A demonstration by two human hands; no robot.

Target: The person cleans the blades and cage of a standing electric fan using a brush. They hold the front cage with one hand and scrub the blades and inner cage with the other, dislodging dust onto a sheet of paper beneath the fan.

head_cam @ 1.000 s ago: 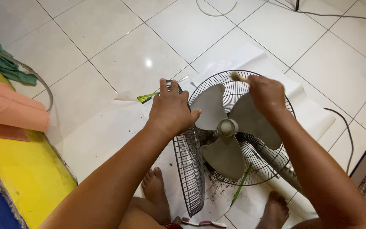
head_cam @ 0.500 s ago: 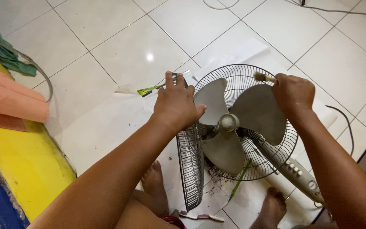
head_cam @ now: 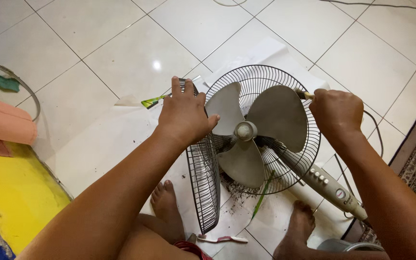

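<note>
Now: brushing at the fan's far right rim

Steadying the front grille with the left hand, fingers spread wide over its upper edge, grille standing on edge left of the blades. Gripping a small brush in the closed right hand, bristle end pointing left toward the upper right blade, nearer this hand than the other. Lying on white paper, fan neck running down-right past the foot.
</note>
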